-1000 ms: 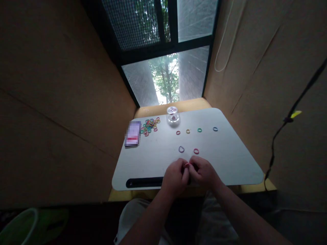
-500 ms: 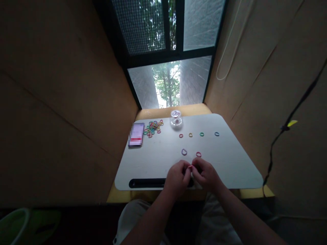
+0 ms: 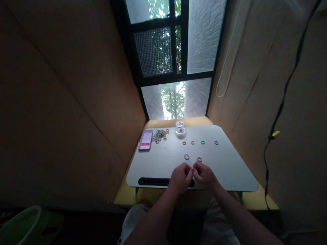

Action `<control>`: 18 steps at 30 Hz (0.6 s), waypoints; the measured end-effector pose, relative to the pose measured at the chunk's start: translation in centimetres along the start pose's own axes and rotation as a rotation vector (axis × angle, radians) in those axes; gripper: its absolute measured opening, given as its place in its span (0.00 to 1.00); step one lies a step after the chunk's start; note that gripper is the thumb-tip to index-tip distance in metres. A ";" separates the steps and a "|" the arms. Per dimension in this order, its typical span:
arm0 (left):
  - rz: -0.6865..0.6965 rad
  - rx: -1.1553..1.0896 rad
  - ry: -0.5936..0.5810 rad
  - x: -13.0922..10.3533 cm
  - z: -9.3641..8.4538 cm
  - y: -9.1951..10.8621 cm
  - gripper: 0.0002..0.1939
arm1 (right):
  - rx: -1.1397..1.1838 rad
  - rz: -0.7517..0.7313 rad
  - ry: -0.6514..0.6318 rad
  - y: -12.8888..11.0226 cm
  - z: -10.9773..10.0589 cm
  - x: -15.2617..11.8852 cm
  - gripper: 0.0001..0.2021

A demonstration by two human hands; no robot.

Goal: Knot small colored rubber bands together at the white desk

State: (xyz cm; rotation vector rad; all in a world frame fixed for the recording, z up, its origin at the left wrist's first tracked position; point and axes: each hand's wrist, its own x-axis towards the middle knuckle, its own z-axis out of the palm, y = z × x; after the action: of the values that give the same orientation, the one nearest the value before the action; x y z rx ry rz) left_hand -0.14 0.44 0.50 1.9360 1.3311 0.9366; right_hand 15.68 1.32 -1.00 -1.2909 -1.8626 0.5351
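Close together above the front of the white table (image 3: 158, 166), my left hand (image 3: 181, 177) and my right hand (image 3: 205, 175) pinch a small pink hair tie (image 3: 192, 169) between their fingertips. Fingers hide most of it. Just beyond the hands lie a purple hair tie (image 3: 186, 157) and a pink-red one (image 3: 199, 159). Farther back is a spaced row: a red hair tie (image 3: 184, 143), a yellow one (image 3: 192, 142), a green one (image 3: 202, 142) and a blue one (image 3: 216, 142).
A heap of mixed-colour hair ties (image 3: 160, 135) sits at the back left beside a phone (image 3: 145, 140). A clear round container (image 3: 180, 130) stands at the back edge. Along the front runs a black slot (image 3: 153, 181). A dark cable (image 3: 280, 105) hangs at the right.
The camera view has tilted up, so the table sits lower in the picture. Both hands stay together with the pink hair tie between their fingertips.
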 end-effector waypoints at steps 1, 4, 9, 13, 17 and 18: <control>0.003 0.006 0.000 0.0 0.0 0.0 0.09 | -0.017 0.000 -0.002 0.0 0.0 -0.1 0.07; 0.008 0.027 0.006 0.0 0.0 0.1 0.09 | -0.042 0.005 -0.005 0.1 0.1 -0.2 0.07; 0.001 0.018 0.014 0.1 0.1 0.0 0.09 | -0.026 0.020 0.006 0.1 0.0 -0.4 0.10; 0.010 -0.017 0.000 0.2 0.1 -0.3 0.09 | 0.021 0.026 0.024 -0.1 -0.1 -0.4 0.10; 0.008 -0.036 0.015 0.1 0.2 -0.2 0.10 | 0.091 0.022 0.039 -0.4 -0.3 -0.5 0.03; 0.009 -0.036 0.018 0.1 0.2 -0.2 0.10 | 0.100 0.018 0.030 -0.5 -0.4 -0.5 0.04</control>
State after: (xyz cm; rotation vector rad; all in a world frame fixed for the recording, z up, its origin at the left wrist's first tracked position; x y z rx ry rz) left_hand -0.06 0.54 0.25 1.9123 1.3071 0.9778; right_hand 15.73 0.63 -0.58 -1.2442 -1.7784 0.6079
